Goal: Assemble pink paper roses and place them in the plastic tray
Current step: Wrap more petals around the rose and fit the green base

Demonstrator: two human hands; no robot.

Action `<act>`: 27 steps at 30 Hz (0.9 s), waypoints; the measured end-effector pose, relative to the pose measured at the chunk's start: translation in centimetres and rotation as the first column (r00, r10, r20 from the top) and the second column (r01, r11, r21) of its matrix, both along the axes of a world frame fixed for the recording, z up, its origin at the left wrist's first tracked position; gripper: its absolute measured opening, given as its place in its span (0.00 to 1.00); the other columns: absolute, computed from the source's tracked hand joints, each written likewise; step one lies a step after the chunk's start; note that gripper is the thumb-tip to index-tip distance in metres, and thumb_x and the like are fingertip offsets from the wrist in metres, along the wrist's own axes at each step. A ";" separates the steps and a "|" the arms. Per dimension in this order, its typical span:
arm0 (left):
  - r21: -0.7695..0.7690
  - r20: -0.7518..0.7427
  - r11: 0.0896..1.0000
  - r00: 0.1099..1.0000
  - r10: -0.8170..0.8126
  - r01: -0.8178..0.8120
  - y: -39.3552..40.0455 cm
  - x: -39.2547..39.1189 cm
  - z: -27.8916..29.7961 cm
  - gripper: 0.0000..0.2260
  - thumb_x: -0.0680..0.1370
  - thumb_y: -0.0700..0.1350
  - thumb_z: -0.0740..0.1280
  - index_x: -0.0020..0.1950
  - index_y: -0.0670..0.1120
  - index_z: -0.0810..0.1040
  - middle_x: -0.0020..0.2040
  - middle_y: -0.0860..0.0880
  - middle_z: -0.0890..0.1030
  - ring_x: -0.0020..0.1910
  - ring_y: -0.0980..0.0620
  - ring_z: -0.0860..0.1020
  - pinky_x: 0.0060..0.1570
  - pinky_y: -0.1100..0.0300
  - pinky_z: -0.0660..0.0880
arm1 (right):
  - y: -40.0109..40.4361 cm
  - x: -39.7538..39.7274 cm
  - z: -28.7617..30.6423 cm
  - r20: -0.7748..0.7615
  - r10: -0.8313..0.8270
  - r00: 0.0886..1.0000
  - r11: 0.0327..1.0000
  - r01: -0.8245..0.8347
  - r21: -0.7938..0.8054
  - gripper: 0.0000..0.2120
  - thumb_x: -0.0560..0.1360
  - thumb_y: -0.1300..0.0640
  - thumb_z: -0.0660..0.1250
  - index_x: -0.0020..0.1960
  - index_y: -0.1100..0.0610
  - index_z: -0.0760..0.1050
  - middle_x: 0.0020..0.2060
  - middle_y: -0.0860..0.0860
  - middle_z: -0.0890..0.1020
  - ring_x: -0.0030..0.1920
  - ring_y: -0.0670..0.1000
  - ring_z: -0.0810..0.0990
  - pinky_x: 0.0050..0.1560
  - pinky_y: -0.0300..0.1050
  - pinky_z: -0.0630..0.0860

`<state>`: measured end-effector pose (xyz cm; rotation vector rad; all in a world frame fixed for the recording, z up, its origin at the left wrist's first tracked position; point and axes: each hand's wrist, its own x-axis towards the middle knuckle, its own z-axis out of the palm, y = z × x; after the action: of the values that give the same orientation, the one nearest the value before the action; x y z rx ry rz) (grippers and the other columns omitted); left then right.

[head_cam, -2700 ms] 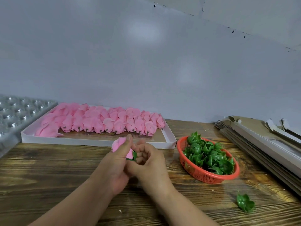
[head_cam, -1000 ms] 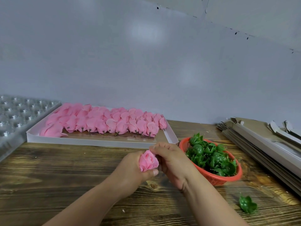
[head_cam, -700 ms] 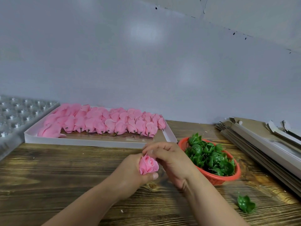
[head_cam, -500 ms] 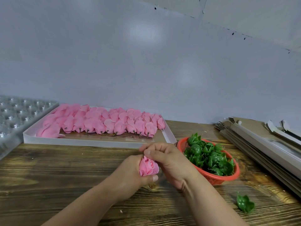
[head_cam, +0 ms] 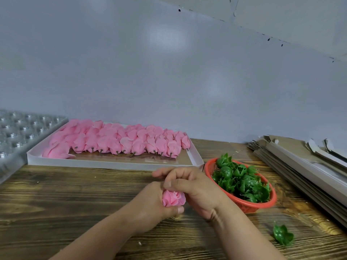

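A pink paper rose [head_cam: 173, 198] faces me between both hands, low over the wooden table [head_cam: 65, 199]. My left hand [head_cam: 150, 205] grips it from below and the left, thumb under the bloom. My right hand [head_cam: 195, 186] curls over its top and right side, fingers on the petals. Behind them lies a white cardboard box [head_cam: 116, 163] with rows of several unassembled pink blooms [head_cam: 120, 141]. The clear plastic tray [head_cam: 20, 132] with round cells sits at the far left.
A red basket [head_cam: 244, 205] of several green plastic calyxes [head_cam: 240, 182] stands right of my hands. One loose green calyx [head_cam: 282, 235] lies near the table's front right. Flattened cardboard sheets [head_cam: 304, 169] are stacked at the right edge. A grey wall rises behind.
The rose has been turned from side-on to facing me. Both hands have sunk slightly toward the table, and my right hand's fingers have closed further over the petals.
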<state>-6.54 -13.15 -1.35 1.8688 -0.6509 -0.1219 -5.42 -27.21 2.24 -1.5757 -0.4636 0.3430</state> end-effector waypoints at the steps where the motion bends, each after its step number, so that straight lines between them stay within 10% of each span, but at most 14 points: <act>1: 0.001 0.009 1.000 1.000 -0.002 0.002 -0.1 0.0 0.0 0.08 0.74 0.40 0.72 0.47 0.52 0.79 0.41 0.59 0.82 0.44 0.63 0.80 0.47 0.71 0.72 | 0.0 0.0 0.0 -0.003 -0.003 1.000 1.000 0.003 0.001 0.06 0.65 0.63 0.69 0.32 0.55 0.80 0.51 0.51 0.83 0.54 0.48 0.80 0.59 0.44 0.74; 7: -0.001 -0.007 1.000 1.000 0.003 -0.003 -0.1 0.3 -0.2 0.16 0.75 0.40 0.72 0.61 0.51 0.76 0.54 0.55 0.82 0.57 0.62 0.78 0.61 0.65 0.72 | 0.2 0.0 -0.1 -0.032 -0.009 0.999 1.000 0.009 -0.014 0.08 0.73 0.67 0.67 0.35 0.61 0.75 0.48 0.53 0.80 0.48 0.50 0.78 0.54 0.45 0.75; 13: -0.062 -0.080 0.997 0.996 0.046 -0.051 -0.1 0.4 -0.5 0.10 0.74 0.39 0.72 0.54 0.48 0.81 0.48 0.50 0.84 0.49 0.53 0.82 0.53 0.62 0.77 | 0.6 -0.4 0.3 0.083 -0.120 0.989 0.991 0.124 -0.041 0.06 0.74 0.63 0.67 0.39 0.58 0.78 0.43 0.51 0.81 0.43 0.46 0.78 0.47 0.39 0.76; 18: -0.233 -0.266 0.960 0.960 0.094 -0.158 0.5 0.8 -0.3 0.01 0.75 0.33 0.68 0.46 0.37 0.79 0.39 0.39 0.83 0.38 0.45 0.82 0.37 0.56 0.79 | 0.9 -0.7 -0.1 0.581 -0.188 0.792 0.904 0.372 -0.214 0.11 0.67 0.54 0.76 0.45 0.56 0.78 0.48 0.45 0.77 0.54 0.43 0.75 0.57 0.35 0.70; 27: -0.236 -0.434 0.895 0.865 0.253 -0.380 -0.3 1.1 0.1 0.05 0.79 0.38 0.63 0.47 0.41 0.79 0.31 0.51 0.82 0.27 0.60 0.79 0.27 0.68 0.73 | 1.6 -0.7 -0.6 0.893 -0.074 0.444 0.777 0.587 -0.227 0.11 0.66 0.54 0.75 0.41 0.58 0.75 0.43 0.48 0.75 0.47 0.49 0.74 0.48 0.46 0.74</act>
<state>-5.47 -13.44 -1.27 1.5527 -0.0652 -0.1603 -6.10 -25.58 1.60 -2.2888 -0.8232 -0.7996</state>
